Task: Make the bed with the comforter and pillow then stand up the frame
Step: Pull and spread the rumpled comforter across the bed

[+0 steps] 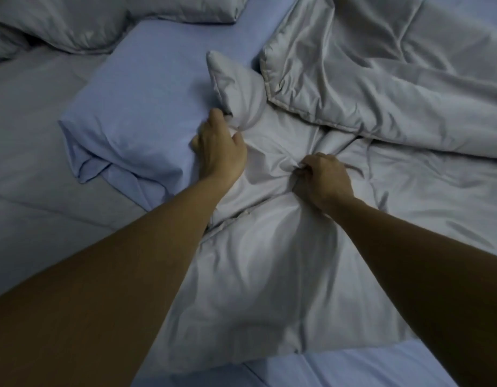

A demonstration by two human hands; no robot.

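Observation:
A crumpled grey comforter (381, 88) covers the right side of the bed, and a bunched part of it lies in front of me. My left hand (220, 152) grips a gathered fold of that comforter beside an upstanding corner. My right hand (322, 178) is closed on another pinch of the same grey fabric. A blue pillow (135, 118) lies just left of my left hand, touching the bunched fabric. The frame is not in view.
Grey pillows (82, 23) lie at the back left. The blue fitted sheet (339, 367) shows at the near edge and between the pillows. A grey sheet (32, 121) covers the left of the bed.

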